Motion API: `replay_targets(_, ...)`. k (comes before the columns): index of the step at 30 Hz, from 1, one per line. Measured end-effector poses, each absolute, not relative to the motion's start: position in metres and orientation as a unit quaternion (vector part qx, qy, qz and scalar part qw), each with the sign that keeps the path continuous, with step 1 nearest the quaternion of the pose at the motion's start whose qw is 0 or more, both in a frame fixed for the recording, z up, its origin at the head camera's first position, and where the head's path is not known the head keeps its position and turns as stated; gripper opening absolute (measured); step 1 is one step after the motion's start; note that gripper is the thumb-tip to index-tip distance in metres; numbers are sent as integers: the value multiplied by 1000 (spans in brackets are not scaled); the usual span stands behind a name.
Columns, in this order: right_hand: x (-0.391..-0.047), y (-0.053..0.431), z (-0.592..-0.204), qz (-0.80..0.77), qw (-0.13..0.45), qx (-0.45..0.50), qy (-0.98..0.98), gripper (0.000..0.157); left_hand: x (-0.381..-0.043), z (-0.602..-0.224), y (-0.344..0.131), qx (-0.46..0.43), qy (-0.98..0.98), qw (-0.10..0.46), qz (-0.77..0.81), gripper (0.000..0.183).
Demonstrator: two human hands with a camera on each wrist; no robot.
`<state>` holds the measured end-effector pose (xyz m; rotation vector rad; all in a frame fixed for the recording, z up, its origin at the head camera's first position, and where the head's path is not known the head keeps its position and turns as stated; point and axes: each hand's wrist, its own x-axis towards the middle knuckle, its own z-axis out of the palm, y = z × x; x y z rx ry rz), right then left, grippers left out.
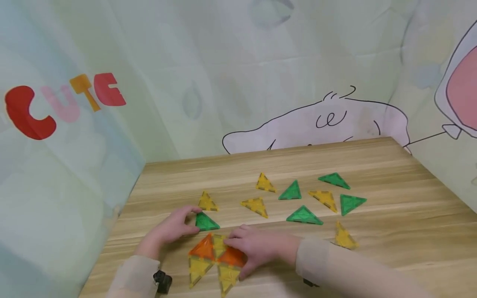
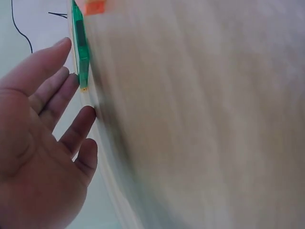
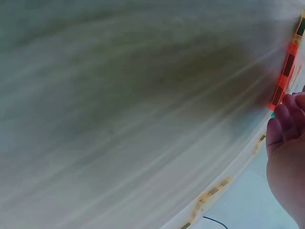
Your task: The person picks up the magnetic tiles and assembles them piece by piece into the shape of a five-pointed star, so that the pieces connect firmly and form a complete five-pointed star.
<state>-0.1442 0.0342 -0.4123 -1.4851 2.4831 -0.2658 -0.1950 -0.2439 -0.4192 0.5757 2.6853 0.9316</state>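
Observation:
My left hand (image 1: 175, 225) holds a green triangular magnetic tile (image 1: 205, 222) at its left edge, index finger at the upper corner and thumb at the lower one. In the left wrist view that green tile (image 2: 82, 52) appears edge-on by the fingertips. Below it lies a joined group of tiles: an orange triangle (image 1: 203, 248), yellow triangles (image 1: 199, 267) and a second orange triangle (image 1: 232, 257). My right hand (image 1: 257, 246) grips this second orange triangle from the right, fingers over its upper side and thumb by its lower corner, partly hiding it.
Loose yellow triangles (image 1: 255, 206) and green triangles (image 1: 303, 215) lie scattered across the middle and right of the wooden table (image 1: 395, 186). One yellow triangle (image 1: 344, 236) lies beside the right forearm. A printed curtain (image 1: 186, 62) hangs behind the table's far edge.

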Motion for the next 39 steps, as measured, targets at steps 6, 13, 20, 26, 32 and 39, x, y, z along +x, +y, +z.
replay_targets(6,-145,20,-415,-83,84,-512,851,78,-197,-416,-245,190,916,148,320,47)
replay_targets(13,-156,0,-419,-72,97,-516,848,78,-202,-405,-245,200,911,202,298,46)
replay_targets(20,-160,-18,-418,-65,105,-506,854,79,-202,-399,-243,170,910,234,298,46)
replay_targets(26,-162,-13,-417,-100,116,-497,854,78,-200,-402,-246,168,913,214,303,44)
replay_targets(32,-170,20,-416,-148,101,-463,868,74,-194,-405,-241,195,917,181,296,50)
replay_targets(39,-181,63,-411,-198,120,-387,893,72,-188,-405,-238,187,927,166,281,52)
